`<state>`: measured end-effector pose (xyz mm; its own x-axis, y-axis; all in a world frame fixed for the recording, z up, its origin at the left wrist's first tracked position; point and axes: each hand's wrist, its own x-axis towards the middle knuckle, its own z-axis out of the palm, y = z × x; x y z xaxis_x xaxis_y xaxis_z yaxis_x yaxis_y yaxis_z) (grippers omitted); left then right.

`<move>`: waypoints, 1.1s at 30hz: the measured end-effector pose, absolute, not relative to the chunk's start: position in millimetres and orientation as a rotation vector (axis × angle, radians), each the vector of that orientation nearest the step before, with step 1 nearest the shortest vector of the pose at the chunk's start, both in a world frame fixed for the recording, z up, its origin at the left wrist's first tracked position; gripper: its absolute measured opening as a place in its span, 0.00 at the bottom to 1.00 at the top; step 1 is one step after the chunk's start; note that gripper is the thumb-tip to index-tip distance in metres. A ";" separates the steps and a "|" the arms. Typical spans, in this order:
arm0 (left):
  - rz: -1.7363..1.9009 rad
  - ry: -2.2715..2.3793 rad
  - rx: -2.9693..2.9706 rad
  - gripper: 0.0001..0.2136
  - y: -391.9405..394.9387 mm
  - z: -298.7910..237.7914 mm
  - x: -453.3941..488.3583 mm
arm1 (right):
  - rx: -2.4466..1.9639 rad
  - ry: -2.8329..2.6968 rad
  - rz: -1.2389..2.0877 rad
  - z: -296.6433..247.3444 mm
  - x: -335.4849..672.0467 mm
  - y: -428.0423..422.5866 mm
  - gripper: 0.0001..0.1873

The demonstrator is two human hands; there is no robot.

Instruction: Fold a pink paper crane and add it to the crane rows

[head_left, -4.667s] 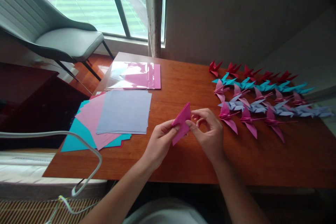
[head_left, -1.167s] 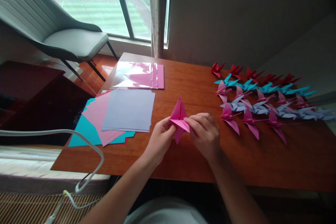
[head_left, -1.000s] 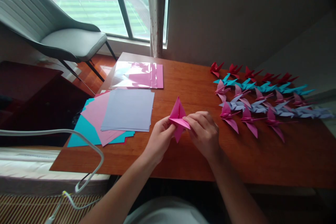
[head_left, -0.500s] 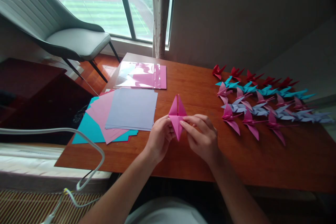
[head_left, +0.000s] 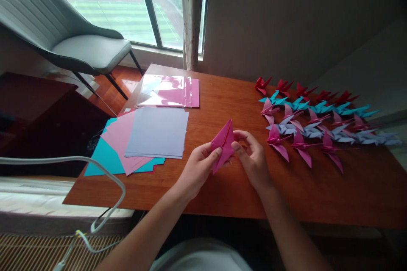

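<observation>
Over the near middle of the wooden table (head_left: 222, 97), the left hand (head_left: 197, 167) clamps a magenta folded-paper diamond (head_left: 222, 142) (slit toward its far tip); the right hand (head_left: 255, 160) pinches its right edge. Origami cranes (head_left: 301, 146) stand right, lavender paper squares (head_left: 155, 133) lie left.

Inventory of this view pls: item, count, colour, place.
folded paper: 1, magenta, in left hand
magenta cranes: 3, magenta, nearest row, table right
lavender cranes: overlapping, count unclear, lavender, next row
light pink cranes: 5, light pink, middle row
turquoise cranes: 5, turquoise, behind those
red cranes: 5, red, farthest row
loose sheets: count unclear, lavender/pink/turquoise/red, table left
packet: 1, clear, with pink paper, behind sheets
table: 1, brown, centre
chair: 1, grey, upper left
window: 1, dark frame, behind table
curtain: 1, pale, beside window
cable: white, lower left, count unclear
left hand: 1, bare, gripping paper
right hand: 1, bare, at paper's right edge
</observation>
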<state>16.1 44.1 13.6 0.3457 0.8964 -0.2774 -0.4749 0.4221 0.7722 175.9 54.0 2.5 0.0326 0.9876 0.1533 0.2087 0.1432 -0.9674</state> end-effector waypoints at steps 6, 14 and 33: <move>0.865 0.822 0.801 0.17 42.8 17.0 17.4 | -1.244 -1.254 1.265 2.8 175.1 54.8 0.12; 0.887 0.911 0.992 0.13 40.7 11.2 18.6 | -1.169 -1.136 1.126 1.4 177.6 54.4 0.09; 0.789 0.927 0.886 0.16 42.7 18.6 15.7 | -1.239 -0.896 0.942 0.8 191.3 61.5 0.19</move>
<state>15.7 42.7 18.6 0.3892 0.8617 -0.3257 -0.1843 0.4192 0.8890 191.3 61.5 0.8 0.3593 0.9322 0.0433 -0.0903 0.0809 -0.9926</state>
